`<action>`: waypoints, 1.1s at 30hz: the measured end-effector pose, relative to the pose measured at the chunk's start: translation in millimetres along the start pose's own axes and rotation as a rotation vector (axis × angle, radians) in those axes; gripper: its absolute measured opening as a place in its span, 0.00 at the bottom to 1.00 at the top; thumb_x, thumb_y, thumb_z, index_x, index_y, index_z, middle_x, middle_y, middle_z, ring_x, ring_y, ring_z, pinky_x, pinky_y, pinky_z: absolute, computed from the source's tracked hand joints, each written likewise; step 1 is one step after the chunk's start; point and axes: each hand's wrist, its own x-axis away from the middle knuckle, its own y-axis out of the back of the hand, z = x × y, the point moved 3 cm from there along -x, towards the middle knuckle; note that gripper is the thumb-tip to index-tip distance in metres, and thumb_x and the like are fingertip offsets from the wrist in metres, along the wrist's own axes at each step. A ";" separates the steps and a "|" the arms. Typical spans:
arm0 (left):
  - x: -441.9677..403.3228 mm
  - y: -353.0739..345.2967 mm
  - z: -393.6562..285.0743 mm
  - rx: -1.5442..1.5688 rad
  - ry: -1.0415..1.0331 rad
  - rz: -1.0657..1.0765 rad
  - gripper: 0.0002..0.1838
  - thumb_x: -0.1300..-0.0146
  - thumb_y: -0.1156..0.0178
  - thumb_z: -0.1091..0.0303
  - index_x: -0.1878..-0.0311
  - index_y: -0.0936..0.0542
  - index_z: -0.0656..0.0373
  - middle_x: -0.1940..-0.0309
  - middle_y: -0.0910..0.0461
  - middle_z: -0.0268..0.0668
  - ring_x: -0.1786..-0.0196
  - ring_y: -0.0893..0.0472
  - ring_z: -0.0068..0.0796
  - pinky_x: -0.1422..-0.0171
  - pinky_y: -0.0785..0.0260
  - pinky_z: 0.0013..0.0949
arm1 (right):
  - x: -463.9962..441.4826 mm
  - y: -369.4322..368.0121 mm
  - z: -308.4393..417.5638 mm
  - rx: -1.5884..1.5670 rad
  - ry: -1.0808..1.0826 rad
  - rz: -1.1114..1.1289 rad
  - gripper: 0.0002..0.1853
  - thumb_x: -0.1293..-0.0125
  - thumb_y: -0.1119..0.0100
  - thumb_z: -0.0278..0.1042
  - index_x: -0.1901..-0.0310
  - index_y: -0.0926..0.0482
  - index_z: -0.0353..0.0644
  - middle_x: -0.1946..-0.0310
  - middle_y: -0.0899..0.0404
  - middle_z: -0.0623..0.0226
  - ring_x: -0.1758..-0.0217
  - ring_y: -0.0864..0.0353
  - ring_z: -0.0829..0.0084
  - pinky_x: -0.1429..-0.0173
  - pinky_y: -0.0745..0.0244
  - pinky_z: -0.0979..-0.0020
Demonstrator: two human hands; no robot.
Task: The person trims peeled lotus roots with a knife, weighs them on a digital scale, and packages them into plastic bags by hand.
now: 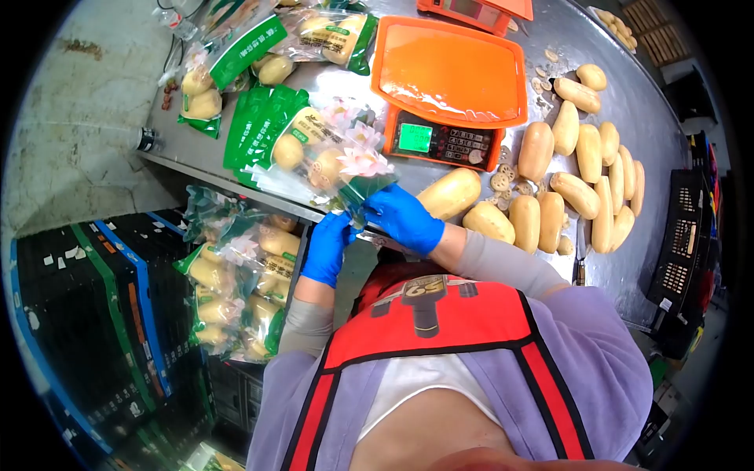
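At the table's near edge, my right hand, in a blue glove, has its fingers closed on the dark green end of a plastic bag printed with pink lotus flowers. My left hand, also gloved in blue, is closed close beside it, its fingertips pinched at the bag's edge. A stack of flat green-ended bags lies just beyond my hands. To the right of my right hand rests a lotus root segment. An orange scale with a lit green display stands beyond.
Many lotus root segments and cut slices lie on the metal table, with a knife among them. Filled bags sit at the back left. More filled bags lie in a crate below the left edge, beside stacked black crates.
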 end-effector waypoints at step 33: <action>-12.7 52.6 -170.5 0.423 -0.060 0.466 0.13 0.34 0.47 0.64 0.51 0.26 0.61 0.65 0.20 0.39 0.66 0.20 0.31 0.69 0.25 0.28 | -80.7 36.7 180.9 1.187 0.409 -0.264 0.07 0.51 0.44 0.39 0.76 0.23 0.45 0.75 0.24 0.64 0.65 0.23 0.62 0.54 0.34 0.60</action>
